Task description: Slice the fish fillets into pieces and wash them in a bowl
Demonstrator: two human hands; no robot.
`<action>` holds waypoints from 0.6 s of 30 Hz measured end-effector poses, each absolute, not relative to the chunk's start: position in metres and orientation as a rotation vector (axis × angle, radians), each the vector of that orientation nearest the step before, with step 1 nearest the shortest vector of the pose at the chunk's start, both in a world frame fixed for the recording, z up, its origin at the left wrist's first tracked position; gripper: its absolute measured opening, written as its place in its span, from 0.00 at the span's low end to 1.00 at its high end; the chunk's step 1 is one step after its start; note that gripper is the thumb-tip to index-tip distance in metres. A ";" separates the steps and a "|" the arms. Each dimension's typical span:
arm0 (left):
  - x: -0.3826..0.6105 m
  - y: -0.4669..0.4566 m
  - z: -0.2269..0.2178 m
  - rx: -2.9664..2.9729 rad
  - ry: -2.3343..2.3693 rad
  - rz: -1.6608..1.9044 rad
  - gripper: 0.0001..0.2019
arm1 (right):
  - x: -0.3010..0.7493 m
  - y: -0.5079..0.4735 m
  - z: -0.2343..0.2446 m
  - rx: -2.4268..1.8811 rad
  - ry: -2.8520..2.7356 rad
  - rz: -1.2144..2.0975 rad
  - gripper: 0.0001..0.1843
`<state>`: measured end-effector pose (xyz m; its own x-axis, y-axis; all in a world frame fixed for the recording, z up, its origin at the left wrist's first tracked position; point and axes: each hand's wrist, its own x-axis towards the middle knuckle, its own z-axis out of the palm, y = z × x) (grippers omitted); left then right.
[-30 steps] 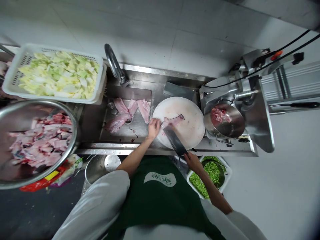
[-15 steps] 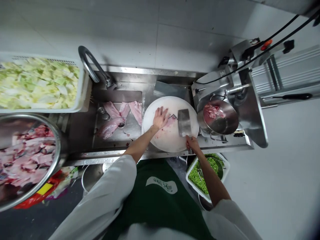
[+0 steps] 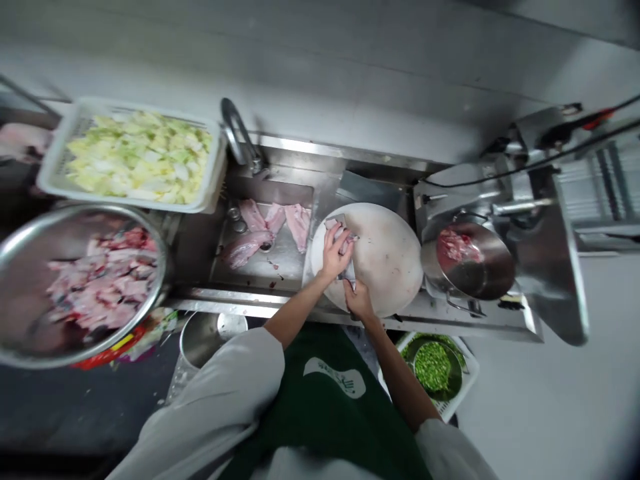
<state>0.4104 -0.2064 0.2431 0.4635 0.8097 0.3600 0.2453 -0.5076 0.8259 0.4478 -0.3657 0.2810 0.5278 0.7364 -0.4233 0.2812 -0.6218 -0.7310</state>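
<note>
Steel counter [image 3: 280, 300] under tiled wall [image 3: 320, 80], round board [image 3: 390, 260], left hand [image 3: 334, 253] clutching meat [image 3: 334, 225], right hand [image 3: 357, 301] gripping cleaver [image 3: 351, 272]

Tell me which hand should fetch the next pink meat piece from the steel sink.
Probably left: the left hand is nearer the pink meat pieces in the steel sink, while the right hand grips the steel cleaver.

steel counter [image 3: 240, 298] | round white board [image 3: 393, 257], steel pot [image 3: 483, 277] on top | fish pieces [image 3: 273, 223] in sink basin [image 3: 285, 263]
</note>
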 end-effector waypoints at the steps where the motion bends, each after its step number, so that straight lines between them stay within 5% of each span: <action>1: 0.389 -0.197 0.251 1.996 0.950 1.053 0.21 | 0.437 -0.354 0.288 -2.179 -0.939 0.969 0.21; 11: 0.023 -0.056 0.321 1.577 1.896 1.606 0.21 | 0.232 -0.195 0.359 -1.807 -1.928 1.054 0.20; 18: -0.181 0.000 0.306 1.177 2.293 1.164 0.13 | 0.281 -0.224 0.322 -2.123 -1.549 1.034 0.29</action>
